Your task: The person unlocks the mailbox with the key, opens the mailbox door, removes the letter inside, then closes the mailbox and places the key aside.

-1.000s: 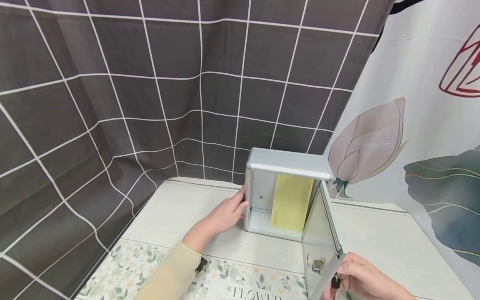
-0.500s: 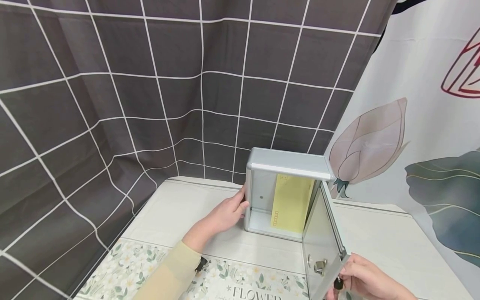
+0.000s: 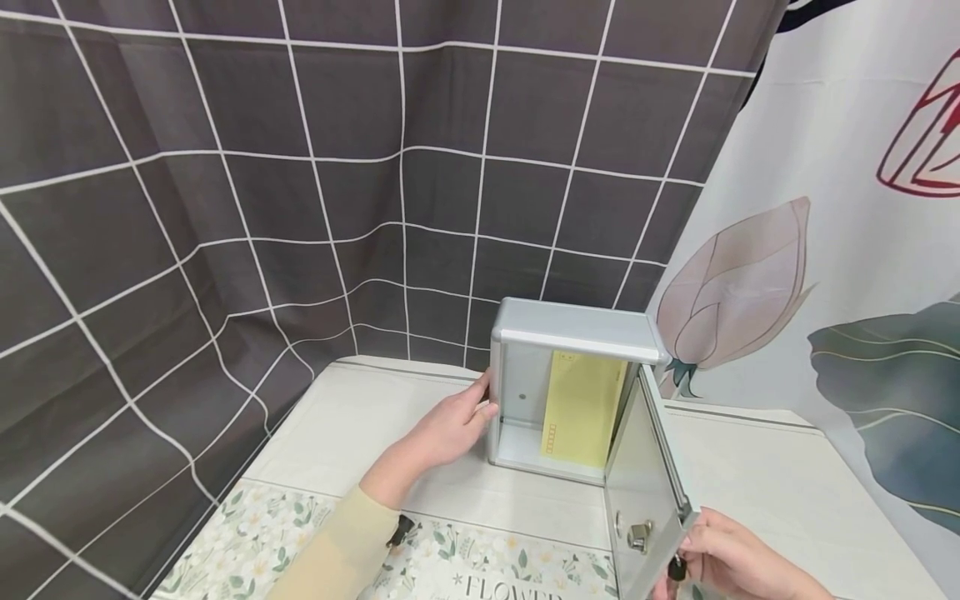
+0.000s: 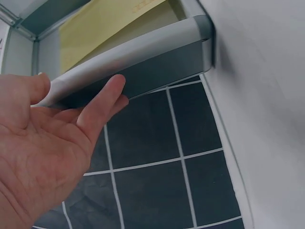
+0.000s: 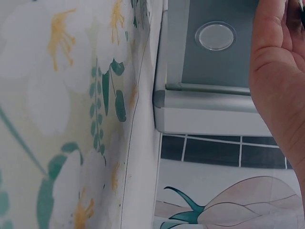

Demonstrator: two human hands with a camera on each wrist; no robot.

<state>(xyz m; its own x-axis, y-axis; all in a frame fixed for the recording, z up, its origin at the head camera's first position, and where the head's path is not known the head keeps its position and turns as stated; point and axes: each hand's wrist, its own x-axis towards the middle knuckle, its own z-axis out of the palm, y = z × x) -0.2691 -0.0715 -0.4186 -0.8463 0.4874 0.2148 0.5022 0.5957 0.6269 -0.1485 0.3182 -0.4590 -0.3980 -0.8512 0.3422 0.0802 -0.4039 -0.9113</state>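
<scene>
A grey metal mailbox [image 3: 577, 325] stands upright on the table in the head view. Its hinged door [image 3: 645, 492] stands open, swung towards me, with a lock [image 3: 639, 535] on the inner face. Inside leans a yellow envelope [image 3: 585, 408]. My left hand [image 3: 450, 425] holds the left side of the mailbox, thumb at the front rim [image 4: 138, 50] and fingers along the outer side. My right hand [image 3: 723, 554] grips around the free edge of the door. By its fingers hangs a black-headed key [image 3: 677, 568]. The door partly hides these fingers.
Under the mailbox lies a pale tablecloth [image 3: 420, 400], with a floral band [image 3: 277, 533] nearer me. A dark grid curtain [image 3: 360, 208] hangs behind and to the left. To the right hangs a white curtain [image 3: 840, 250] with flower prints. A black object [image 3: 401, 531] shows beside my left sleeve.
The door has swung slightly outward to the right with my right hand since one second ago. My left hand and the mailbox have kept their places.
</scene>
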